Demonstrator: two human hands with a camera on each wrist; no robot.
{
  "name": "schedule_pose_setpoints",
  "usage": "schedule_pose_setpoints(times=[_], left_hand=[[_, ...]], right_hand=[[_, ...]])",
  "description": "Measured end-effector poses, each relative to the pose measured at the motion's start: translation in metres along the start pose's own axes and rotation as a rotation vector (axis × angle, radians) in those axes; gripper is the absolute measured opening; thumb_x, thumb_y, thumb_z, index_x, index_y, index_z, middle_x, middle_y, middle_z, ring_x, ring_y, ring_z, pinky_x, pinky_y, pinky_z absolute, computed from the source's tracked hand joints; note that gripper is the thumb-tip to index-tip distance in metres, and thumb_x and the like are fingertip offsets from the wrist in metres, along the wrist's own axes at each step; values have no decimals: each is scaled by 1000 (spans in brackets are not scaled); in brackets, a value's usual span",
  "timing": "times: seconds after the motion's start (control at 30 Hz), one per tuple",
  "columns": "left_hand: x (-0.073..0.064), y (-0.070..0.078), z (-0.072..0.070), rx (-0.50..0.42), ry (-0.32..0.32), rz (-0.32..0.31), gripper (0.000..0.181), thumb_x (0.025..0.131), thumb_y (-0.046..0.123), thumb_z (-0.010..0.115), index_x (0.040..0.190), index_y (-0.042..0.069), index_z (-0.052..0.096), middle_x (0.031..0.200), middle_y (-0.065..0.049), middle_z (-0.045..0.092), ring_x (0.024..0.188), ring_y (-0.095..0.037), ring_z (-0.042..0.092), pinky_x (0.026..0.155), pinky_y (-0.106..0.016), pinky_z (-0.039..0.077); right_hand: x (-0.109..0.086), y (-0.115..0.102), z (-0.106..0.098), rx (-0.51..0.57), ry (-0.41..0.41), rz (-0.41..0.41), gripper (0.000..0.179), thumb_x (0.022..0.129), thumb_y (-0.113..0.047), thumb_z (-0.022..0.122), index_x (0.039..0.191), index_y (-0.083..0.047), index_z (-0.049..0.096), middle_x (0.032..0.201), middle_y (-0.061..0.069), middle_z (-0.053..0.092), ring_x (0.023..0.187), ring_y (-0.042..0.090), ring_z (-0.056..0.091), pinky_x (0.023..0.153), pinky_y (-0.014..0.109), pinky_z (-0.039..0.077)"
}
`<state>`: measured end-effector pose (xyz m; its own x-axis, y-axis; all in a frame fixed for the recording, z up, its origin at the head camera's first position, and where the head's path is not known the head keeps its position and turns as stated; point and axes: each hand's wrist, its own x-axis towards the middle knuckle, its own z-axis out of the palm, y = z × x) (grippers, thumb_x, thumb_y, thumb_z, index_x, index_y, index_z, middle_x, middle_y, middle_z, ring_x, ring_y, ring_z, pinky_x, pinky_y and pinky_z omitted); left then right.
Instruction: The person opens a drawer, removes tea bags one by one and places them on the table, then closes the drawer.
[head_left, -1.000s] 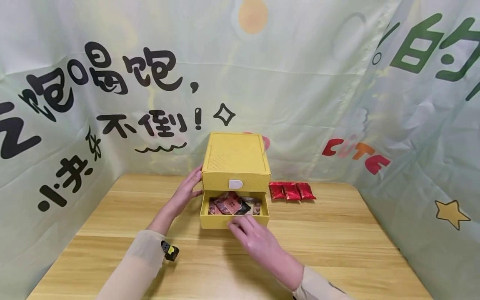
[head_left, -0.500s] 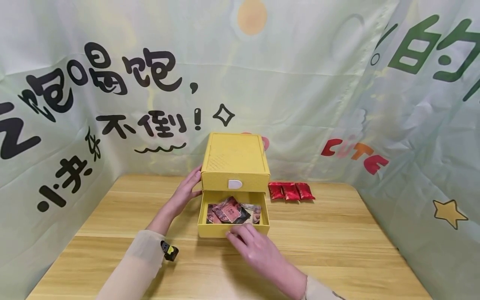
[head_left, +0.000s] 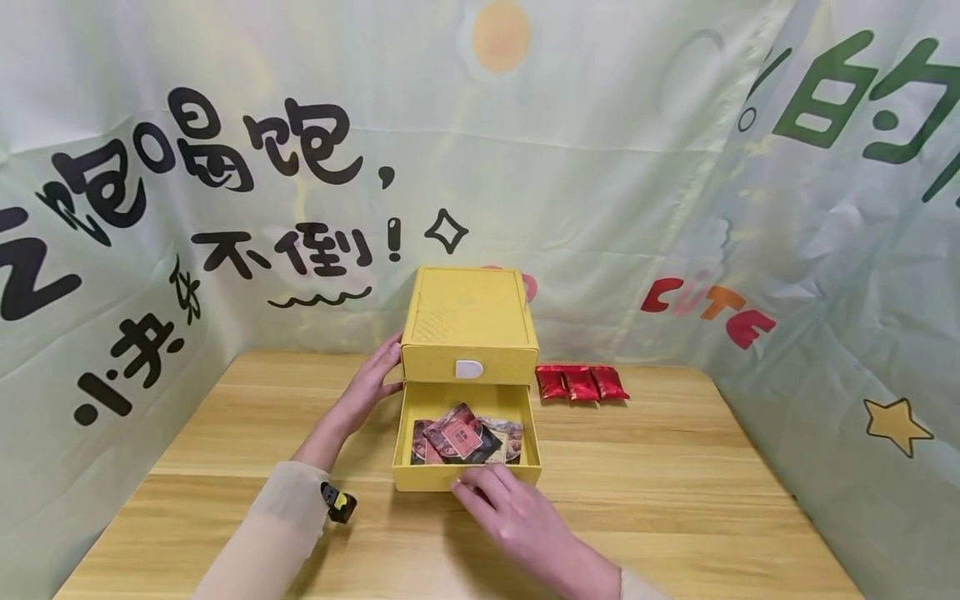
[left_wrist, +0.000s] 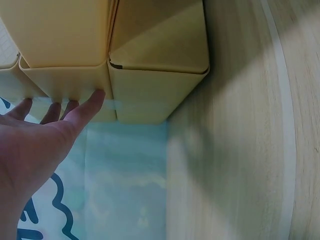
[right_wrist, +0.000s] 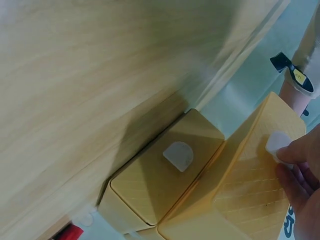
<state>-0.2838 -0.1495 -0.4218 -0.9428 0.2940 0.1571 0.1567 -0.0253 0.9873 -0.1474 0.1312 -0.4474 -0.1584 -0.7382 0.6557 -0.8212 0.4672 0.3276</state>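
Note:
A yellow three-tier drawer box [head_left: 472,308] stands at the back of the table. Its middle drawer [head_left: 402,433] is pulled well out, with several flat printed sachets [head_left: 461,435] lying inside. Between thumb and fingers, my right hand [head_left: 513,517] pinches the white tab handle [right_wrist: 277,142] on that drawer's front. My left hand [head_left: 367,390] rests its extended fingers [left_wrist: 87,112] against the box's left side. The top drawer's white tab [head_left: 469,369] shows above the pulled-out drawer. In the right wrist view the bottom drawer's tab [right_wrist: 178,156] sits on a closed front, nearest the table.
Three red foil packets [head_left: 581,384] lie in a row right of the box. A printed cloth [head_left: 600,208] hangs behind and along both sides of the wooden table [head_left: 675,483]. A black-and-yellow device [head_left: 340,502] is strapped at the left wrist.
The middle drawer has slid further out toward me, my right hand moving with it and uncovering more of the sachets. The left hand keeps its place on the box's side.

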Motion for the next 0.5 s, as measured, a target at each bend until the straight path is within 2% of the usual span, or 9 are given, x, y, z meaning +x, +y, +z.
schedule_pose_setpoints(times=[0.2, 0.5], left_hand=[[0, 0, 0, 3, -3, 1, 64, 114, 40, 31, 168, 12, 13, 174, -14, 9, 157, -39, 15, 118, -68, 31], [0, 0, -2, 19, -10, 16, 64, 114, 39, 32, 168, 11, 14, 173, -16, 12, 157, -40, 15, 117, -69, 32]], right_hand=[[-2, -1, 0, 7, -3, 1, 39, 99, 4, 41, 120, -2, 74, 116, 10, 68, 102, 20, 64, 85, 20, 59], [-4, 0, 0, 52, 28, 6, 36, 99, 2, 44, 118, -3, 74, 117, 9, 70, 105, 20, 66, 93, 23, 59]])
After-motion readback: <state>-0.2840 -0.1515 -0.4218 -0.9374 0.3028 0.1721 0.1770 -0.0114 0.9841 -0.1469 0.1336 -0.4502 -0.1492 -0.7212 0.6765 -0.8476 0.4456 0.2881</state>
